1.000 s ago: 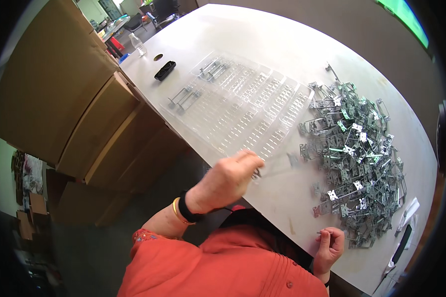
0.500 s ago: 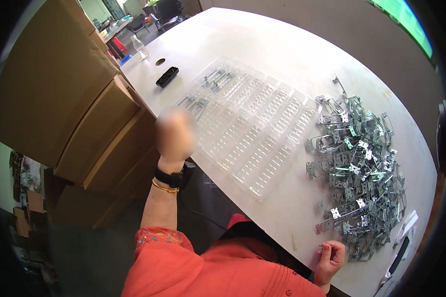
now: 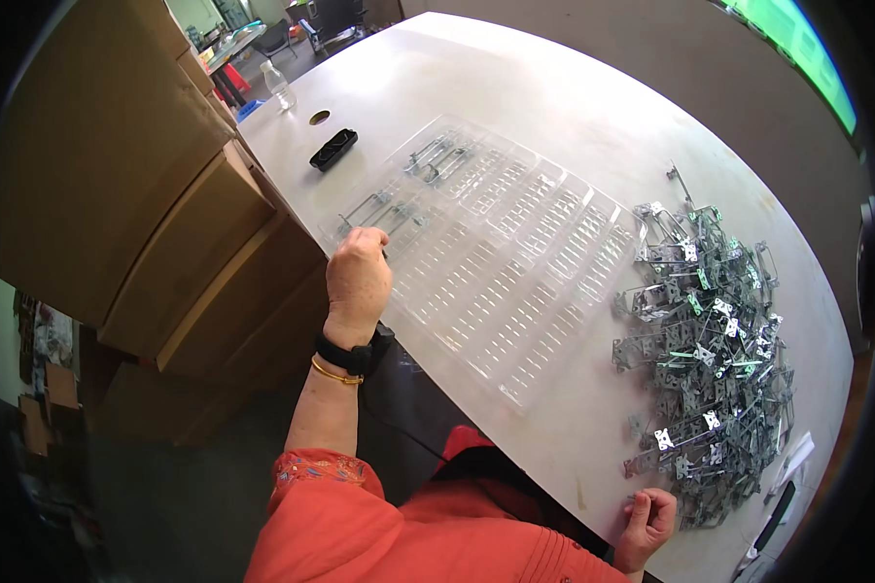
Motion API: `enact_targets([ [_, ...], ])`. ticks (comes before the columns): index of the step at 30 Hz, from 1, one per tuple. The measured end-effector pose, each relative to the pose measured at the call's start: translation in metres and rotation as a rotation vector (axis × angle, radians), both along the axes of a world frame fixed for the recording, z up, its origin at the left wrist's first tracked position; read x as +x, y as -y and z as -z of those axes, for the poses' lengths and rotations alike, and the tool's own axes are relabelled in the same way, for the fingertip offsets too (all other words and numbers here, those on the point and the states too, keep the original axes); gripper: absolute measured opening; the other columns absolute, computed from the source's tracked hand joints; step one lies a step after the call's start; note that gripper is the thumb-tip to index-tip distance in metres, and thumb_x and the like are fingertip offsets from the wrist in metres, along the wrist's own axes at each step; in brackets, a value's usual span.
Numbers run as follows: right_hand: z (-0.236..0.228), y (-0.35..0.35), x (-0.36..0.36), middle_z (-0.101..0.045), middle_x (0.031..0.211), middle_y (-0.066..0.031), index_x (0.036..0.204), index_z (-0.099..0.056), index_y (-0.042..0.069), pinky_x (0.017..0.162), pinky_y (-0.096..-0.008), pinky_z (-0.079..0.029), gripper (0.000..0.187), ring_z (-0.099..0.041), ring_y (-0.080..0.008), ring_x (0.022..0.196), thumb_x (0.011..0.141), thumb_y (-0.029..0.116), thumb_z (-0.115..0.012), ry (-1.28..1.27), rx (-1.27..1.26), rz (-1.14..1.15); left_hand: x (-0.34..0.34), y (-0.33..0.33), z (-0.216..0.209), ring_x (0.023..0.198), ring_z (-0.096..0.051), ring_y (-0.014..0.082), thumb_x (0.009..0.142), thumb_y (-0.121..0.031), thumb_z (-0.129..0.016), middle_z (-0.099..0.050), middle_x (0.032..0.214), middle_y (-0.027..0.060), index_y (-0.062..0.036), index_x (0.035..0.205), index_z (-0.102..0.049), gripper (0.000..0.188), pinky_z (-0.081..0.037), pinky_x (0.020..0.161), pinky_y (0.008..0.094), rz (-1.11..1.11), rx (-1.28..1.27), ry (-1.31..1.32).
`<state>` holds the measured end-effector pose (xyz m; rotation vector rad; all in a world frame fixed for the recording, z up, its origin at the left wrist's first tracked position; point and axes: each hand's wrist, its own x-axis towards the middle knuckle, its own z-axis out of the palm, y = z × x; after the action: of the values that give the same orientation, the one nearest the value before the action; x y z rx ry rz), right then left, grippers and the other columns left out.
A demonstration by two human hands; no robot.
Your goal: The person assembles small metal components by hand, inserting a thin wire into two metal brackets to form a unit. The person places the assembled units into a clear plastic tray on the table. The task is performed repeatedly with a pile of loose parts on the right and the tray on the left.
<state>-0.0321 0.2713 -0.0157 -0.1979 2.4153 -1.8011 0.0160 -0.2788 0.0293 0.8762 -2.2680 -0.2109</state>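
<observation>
A clear plastic tray (image 3: 515,394) with long compartments lies on the table. Several grey metal brackets (image 3: 437,160) with thin rods sit in its far left compartments, and others in the near left one. My left hand (image 3: 360,277) is closed over the tray's near left corner, just below those brackets; its curled fingers hide whatever they hold. My right hand (image 3: 648,525) rests by the table's near edge, fingers pinched around something too small to name. Beside it rises a large heap of similar metal brackets (image 3: 715,360).
On the left of the table are a black oblong object (image 3: 333,150), a round hole (image 3: 320,118) and a clear bottle (image 3: 280,87). Stacked cardboard boxes (image 3: 165,223) stand against the left edge. A black-handled tool (image 3: 780,515) lies at the lower right.
My left hand, blurred before, now shows sharply and sits slightly lower and further right. The whole view has shifted a little. My right hand keeps nearly the same place and pinch.
</observation>
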Motion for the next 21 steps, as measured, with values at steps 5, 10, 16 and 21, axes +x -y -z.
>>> enact_targets([
  [5,-0.0016,0.0033,-0.0005,-0.062,0.098,0.0005,0.105,-0.062,0.007,0.064,-0.0197,-0.043,0.012,-0.053,-0.0049,0.072,0.109,0.015,-0.07,-0.016,0.01,0.002,0.0021,0.0,-0.0007,0.095,-0.072,0.0385,0.095,-0.001,-0.065,-0.074,0.099,0.0173,-0.0031,0.101,-0.075,0.012,-0.058,0.085,0.0451,-0.005,-0.04,0.051],
  [10,0.0,0.0041,-0.0013,-0.062,0.097,0.0013,0.105,-0.062,0.007,0.063,-0.0194,-0.041,0.012,-0.052,-0.0041,0.072,0.11,0.016,-0.069,-0.031,0.027,0.006,0.0012,0.0014,0.0018,0.101,-0.071,0.0357,0.091,0.002,-0.063,-0.074,0.104,0.0141,-0.0047,0.102,-0.075,0.018,-0.059,0.088,0.0455,-0.023,-0.037,0.119],
  [16,-0.002,0.0065,-0.0012,-0.06,0.092,0.0042,0.106,-0.063,0.009,0.061,-0.0184,-0.038,0.012,-0.05,-0.0024,0.069,0.11,0.018,-0.07,-0.008,0.036,0.023,0.0013,0.0002,0.0013,0.102,-0.071,0.038,0.09,0.004,-0.063,-0.071,0.106,0.017,-0.0037,0.105,-0.073,0.02,-0.058,0.089,0.047,-0.032,0.019,0.142],
  [21,-0.0022,0.0068,-0.0006,-0.06,0.091,0.0047,0.106,-0.063,0.009,0.062,-0.0181,-0.038,0.012,-0.05,-0.002,0.069,0.11,0.018,-0.07,0.002,0.03,0.042,-0.0024,-0.0029,0.0005,0.099,-0.072,0.0414,0.091,0.006,-0.062,-0.069,0.11,0.0187,-0.0021,0.105,-0.072,0.019,-0.059,0.087,0.0494,-0.023,0.06,0.115],
])
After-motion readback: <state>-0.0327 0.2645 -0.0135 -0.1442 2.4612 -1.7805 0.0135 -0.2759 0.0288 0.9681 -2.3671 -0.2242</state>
